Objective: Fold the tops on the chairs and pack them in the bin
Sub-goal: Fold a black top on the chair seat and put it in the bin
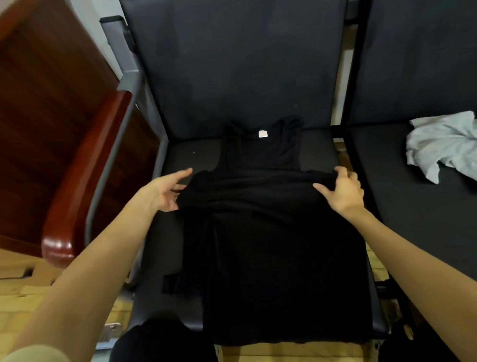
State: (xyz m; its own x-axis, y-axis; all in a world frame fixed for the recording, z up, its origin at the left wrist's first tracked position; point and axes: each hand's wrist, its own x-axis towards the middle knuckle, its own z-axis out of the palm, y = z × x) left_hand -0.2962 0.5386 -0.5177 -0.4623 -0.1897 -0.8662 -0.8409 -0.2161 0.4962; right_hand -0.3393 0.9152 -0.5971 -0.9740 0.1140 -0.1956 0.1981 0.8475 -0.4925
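Black fabric fills the middle of the view: a sleeveless black top (268, 236) lies flat on the seat of a dark padded chair (238, 65), neckline toward the backrest with a small pale label (263, 133) showing inside the collar. Its hem end hangs over the front edge of the seat. A fold line runs across the garment below the armholes, where the fabric is raised into a ridge between the two hands. The left hand (169, 192) meets the left end of that ridge, its index finger stretched out straight past the cloth and the lower fingers tucked against or under the edge; whether they pinch the fabric I cannot tell. The right hand (343, 190) grips the right end of the ridge, fingers curled over bunched cloth and thumb pointing inward on top of it. On the neighbouring chair seat (437, 221) to the right lies a crumpled light grey top (454, 150), well apart from the black one. A reddish wooden armrest (86, 171) stands to the left of the chair, above a pale wooden floor (9, 313).
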